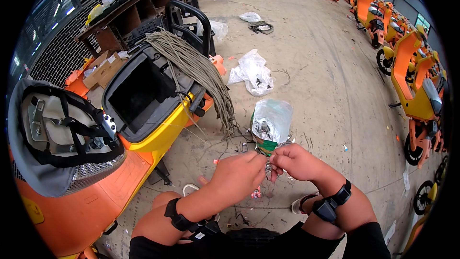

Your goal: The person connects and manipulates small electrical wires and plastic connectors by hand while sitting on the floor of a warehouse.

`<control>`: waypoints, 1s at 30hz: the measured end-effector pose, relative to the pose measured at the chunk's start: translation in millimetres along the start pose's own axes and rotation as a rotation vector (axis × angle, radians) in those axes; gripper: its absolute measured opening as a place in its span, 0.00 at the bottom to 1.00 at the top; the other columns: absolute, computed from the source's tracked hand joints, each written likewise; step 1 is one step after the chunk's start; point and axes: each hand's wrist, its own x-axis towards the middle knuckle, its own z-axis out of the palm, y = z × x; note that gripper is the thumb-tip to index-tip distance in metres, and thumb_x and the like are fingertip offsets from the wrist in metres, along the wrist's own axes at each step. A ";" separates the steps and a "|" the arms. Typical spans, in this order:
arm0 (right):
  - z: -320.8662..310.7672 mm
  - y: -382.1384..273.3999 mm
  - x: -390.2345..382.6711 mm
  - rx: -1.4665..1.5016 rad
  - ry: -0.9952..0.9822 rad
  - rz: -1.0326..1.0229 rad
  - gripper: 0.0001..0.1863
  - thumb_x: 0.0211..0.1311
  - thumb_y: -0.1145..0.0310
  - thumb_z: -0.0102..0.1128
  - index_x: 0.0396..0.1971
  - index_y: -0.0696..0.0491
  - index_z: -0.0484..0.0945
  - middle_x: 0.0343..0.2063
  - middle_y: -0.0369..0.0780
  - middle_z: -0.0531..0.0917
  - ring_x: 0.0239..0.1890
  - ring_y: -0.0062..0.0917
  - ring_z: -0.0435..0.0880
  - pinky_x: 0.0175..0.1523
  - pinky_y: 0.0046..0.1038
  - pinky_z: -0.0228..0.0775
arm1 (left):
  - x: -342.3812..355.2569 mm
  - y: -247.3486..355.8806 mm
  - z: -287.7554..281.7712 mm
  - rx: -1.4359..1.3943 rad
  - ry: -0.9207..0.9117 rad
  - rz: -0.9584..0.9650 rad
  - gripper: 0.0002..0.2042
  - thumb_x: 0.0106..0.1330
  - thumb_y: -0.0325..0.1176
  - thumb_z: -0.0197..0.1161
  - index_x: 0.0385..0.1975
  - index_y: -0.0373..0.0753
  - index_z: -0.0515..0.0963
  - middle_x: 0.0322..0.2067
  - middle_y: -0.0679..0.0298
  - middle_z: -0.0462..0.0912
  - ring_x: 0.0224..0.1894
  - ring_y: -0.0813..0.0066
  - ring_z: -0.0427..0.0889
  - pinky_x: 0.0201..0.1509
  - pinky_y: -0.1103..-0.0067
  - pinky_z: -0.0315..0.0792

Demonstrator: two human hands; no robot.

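- I see my left hand point(238, 173) and my right hand point(295, 161) brought together just below the centre of the view, at about 6 o'clock from the middle, knuckles up.
- Both hands are closed, pinching a small metal part point(268, 167) between the fingertips; it is too small and too covered to tell what kind of piece it is.
- Just above the hands, at 12 o'clock from them, a clear plastic bag point(272, 121) of small metal pieces stands on the floor point(326, 91), with a green band at its lower end touching the fingers.
- Each wrist carries a black strap; the one on the right wrist point(334, 202) holds a small black box.
- At 10 o'clock from the hands, an orange and yellow scooter point(143, 129) stands with its seat point(57, 139) flipped up, its black storage well open.
- A thick bundle of grey cables point(201, 72) lies across the back of the scooter and hangs down toward the floor, its ends near the bag.
- At 12 o'clock, further away, a crumpled clear bag point(253, 72) lies on the concrete.
- At 3 o'clock, a row of orange scooters point(417, 91) lines the edge of the hall.
- At 11 o'clock, a dark bench point(120, 19) carries odds and ends, a cardboard box point(103, 69) beside it.
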 end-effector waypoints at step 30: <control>11.6 -7.1 -2.6 -0.702 0.257 -0.628 0.05 0.64 0.68 0.64 0.33 0.53 0.80 0.31 0.37 0.83 0.39 0.34 0.83 0.51 0.35 0.69 | 4.6 1.5 -9.2 -0.407 -0.136 -0.377 0.07 0.67 0.33 0.64 0.36 0.36 0.81 0.23 0.64 0.78 0.24 0.78 0.76 0.28 0.77 0.69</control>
